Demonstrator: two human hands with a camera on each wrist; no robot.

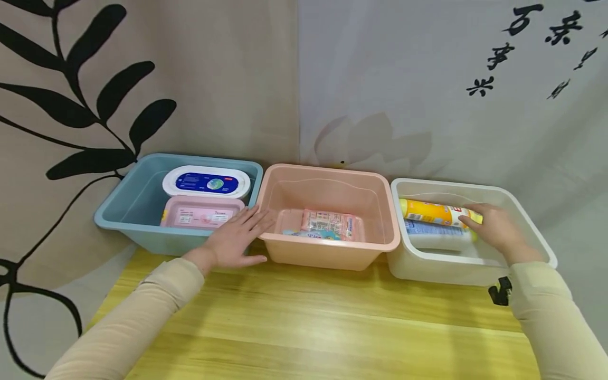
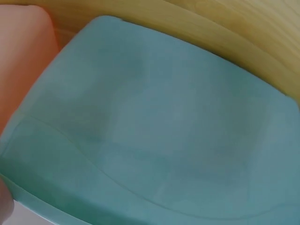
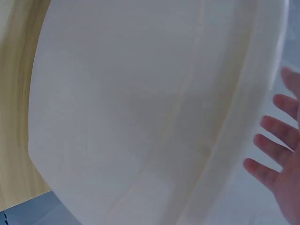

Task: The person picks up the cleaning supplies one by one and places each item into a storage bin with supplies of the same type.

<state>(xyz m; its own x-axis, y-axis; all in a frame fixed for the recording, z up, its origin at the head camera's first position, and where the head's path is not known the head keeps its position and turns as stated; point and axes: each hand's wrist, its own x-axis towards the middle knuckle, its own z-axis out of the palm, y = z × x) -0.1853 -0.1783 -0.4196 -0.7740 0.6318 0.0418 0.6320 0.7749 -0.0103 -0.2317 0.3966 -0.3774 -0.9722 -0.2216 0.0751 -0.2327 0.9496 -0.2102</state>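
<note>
My left hand (image 1: 237, 237) lies with straight fingers near the meeting rims of the blue bin (image 1: 142, 227) and the pink bin (image 1: 328, 256). Close by its fingertips is a pink-lidded box (image 1: 201, 212), in front of a white oval-lidded pack (image 1: 206, 181) in the blue bin. Over the white bin (image 1: 442, 269), my right hand (image 1: 499, 227) is at the capped end of a yellow tube-shaped container (image 1: 432, 212). In the right wrist view its fingers (image 3: 274, 150) are spread, with nothing visible between them. A white-and-blue bottle (image 1: 437, 235) lies below the yellow container.
Inside the pink bin lie a pink printed packet (image 1: 330, 224) and a light-blue packet (image 1: 318, 234). The three bins stand in a row on a wooden table (image 1: 332, 316), against a printed curtain (image 1: 228, 79). A small black object (image 1: 500, 291) shows by the right sleeve.
</note>
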